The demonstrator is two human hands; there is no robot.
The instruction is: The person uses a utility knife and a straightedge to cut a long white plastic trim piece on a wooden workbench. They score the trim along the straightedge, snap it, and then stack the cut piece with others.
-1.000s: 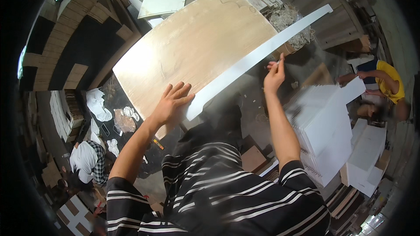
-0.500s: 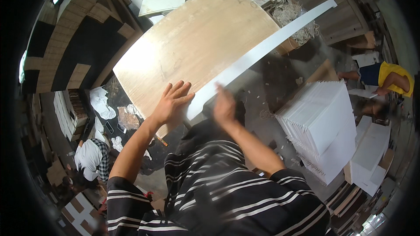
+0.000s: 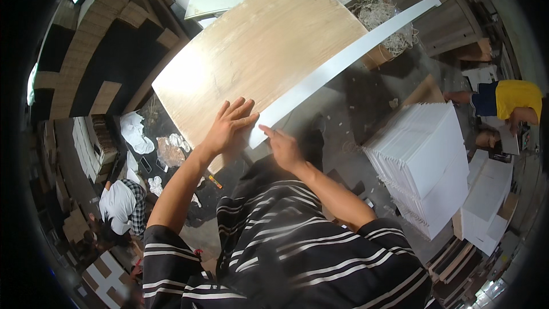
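Observation:
A long narrow white panel strip (image 3: 324, 80) lies along the near right edge of a wood-coloured board (image 3: 257, 46), its far end jutting past the board. My left hand (image 3: 230, 127) rests with fingers spread on the board, fingertips beside the strip's near end. On the other side of that end is my right hand (image 3: 286, 149), its index finger reaching to the strip's edge and the other fingers curled in. Whatever those curled fingers may hold is hidden.
At the right stands a stack of white panels (image 3: 420, 149). Tangled fibre (image 3: 380, 20) fills a box behind the strip. Crumpled white cloth (image 3: 136, 133) and a small orange-yellow object (image 3: 215, 182) lie left of me. Two people (image 3: 517, 100) (image 3: 118, 206) are at either side.
My right hand has moved left and down along the strip to its near end. My left hand stays spread on the board. The person at the right has bent over further.

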